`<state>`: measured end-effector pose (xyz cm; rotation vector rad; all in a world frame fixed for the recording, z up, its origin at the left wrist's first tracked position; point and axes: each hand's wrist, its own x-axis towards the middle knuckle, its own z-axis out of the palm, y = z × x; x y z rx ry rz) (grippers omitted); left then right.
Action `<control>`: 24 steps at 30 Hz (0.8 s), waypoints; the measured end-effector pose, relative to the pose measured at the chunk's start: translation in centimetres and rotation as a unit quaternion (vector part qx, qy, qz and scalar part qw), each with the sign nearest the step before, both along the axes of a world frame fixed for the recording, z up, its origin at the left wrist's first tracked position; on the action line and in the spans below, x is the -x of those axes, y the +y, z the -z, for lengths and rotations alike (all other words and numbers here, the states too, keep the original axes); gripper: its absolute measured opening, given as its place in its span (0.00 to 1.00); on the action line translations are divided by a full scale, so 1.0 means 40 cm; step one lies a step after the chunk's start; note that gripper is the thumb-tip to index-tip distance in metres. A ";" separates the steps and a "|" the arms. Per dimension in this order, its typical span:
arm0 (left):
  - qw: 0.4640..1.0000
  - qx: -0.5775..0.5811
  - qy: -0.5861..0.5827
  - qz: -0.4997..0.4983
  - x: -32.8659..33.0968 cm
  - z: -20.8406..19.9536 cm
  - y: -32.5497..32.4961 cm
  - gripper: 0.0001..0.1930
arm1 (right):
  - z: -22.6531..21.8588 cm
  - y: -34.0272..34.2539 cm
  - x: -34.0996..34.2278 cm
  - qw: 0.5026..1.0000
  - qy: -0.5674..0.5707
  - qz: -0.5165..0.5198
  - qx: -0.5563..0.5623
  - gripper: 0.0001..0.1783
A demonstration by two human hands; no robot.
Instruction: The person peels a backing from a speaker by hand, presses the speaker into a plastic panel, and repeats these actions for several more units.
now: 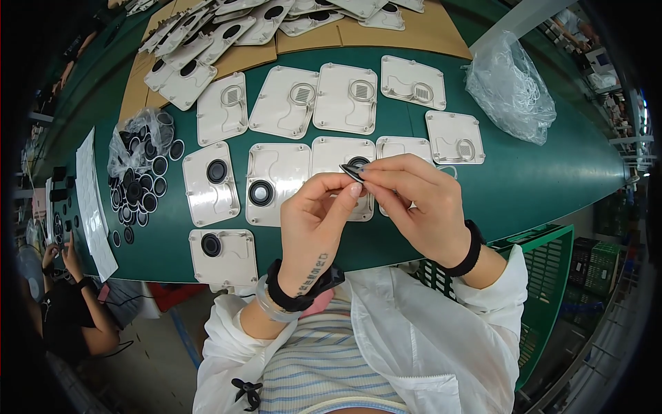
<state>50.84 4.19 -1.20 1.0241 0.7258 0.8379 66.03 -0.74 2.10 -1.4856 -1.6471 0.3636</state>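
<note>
A small round black disc with a pale rim [352, 172] is held up edge-on between my two hands, above the rows of panels. My left hand [317, 210] pinches its near side between thumb and fingers. From the other side, the fingertips of my right hand [422, 196] grip it too. Below lie white plastic panels [279, 162] with rounded corners. Some carry a black disc, such as the one at the left [217, 171]. Panels in the far row [345, 96] show bare slotted round grilles. My hands partly cover the panels beneath them.
Loose black discs [138, 186] lie heaped at the left beside a clear plastic bag. More panels [227, 34] are piled on cardboard [310, 38] at the back. A clear bag of white rings [510, 90] sits at the right. A green crate [545, 303] stands beside me; another person works far left.
</note>
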 end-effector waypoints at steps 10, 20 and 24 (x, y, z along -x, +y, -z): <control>0.998 -0.051 0.012 -0.022 -0.006 0.015 0.004 0.05 | 0.002 0.006 -0.002 1.000 -0.022 -0.004 -0.010 0.10; 1.000 0.024 -0.005 -0.010 -0.004 0.014 0.007 0.04 | 0.011 0.000 0.008 0.994 -0.093 -0.005 -0.062 0.10; 0.999 0.034 0.015 0.002 -0.007 0.013 0.014 0.04 | 0.017 0.003 0.006 0.993 -0.100 0.004 -0.061 0.09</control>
